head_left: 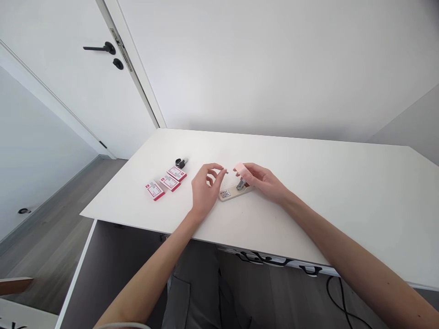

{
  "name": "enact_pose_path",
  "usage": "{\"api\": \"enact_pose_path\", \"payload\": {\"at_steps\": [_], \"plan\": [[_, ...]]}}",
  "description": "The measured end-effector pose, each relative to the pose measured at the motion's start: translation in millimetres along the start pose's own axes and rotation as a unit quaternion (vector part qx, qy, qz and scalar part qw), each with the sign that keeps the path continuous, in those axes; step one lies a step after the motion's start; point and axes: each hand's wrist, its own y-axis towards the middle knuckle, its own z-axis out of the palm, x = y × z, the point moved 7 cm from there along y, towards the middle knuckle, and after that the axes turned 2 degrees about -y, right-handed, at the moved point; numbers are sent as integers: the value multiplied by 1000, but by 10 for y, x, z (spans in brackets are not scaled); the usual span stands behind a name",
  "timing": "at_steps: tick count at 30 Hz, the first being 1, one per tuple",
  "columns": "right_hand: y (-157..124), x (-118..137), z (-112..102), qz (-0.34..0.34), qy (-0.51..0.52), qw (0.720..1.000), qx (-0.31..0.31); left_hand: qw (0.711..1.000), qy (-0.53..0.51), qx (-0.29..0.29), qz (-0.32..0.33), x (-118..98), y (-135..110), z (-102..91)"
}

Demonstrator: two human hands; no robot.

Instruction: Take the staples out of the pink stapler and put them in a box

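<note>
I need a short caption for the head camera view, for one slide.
Two bare hands load a small staple strip into an open pink stapler.

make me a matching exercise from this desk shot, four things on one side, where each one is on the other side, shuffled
Things:
1. stapler
2. staple strip
3. three red-and-white staple boxes
4. black key

Places:
A. pinched in the left hand's fingertips
B. on the table, just beyond the boxes
C. under the right hand, top swung open
D. in a row on the table, left of both hands

Pairs: 1-C, 2-A, 3-D, 4-B
</note>
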Motion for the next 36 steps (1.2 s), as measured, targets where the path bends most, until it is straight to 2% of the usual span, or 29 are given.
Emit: {"api": "enact_pose_path", "payload": {"at_steps": [3,6,16,22,27,31,36], "plan": [[-1,-1,-21,-1,-17,1000,-24,998,-23,-43,-37,49,11,-60],[-4,15,-36,-10,-50,998,-47,996,-30,-61,-54,70,6,-82],[-9,33,-129,-68,-170,974,-136,998,-22,-41,-40,52,-14,-39],[17,-77,-66,-105,-242,959,-107,999,-18,-21,-35,54,-25,4],[55,-238,-20,-115,-256,958,-64,998,-29,25,42,-28,-64,107],[209,-296,111,-104,-247,962,-55,997,-38,12,62,-11,-84,113],[645,-244,547,-91,-162,982,-36,997,-49,-30,43,57,-87,53]]}}
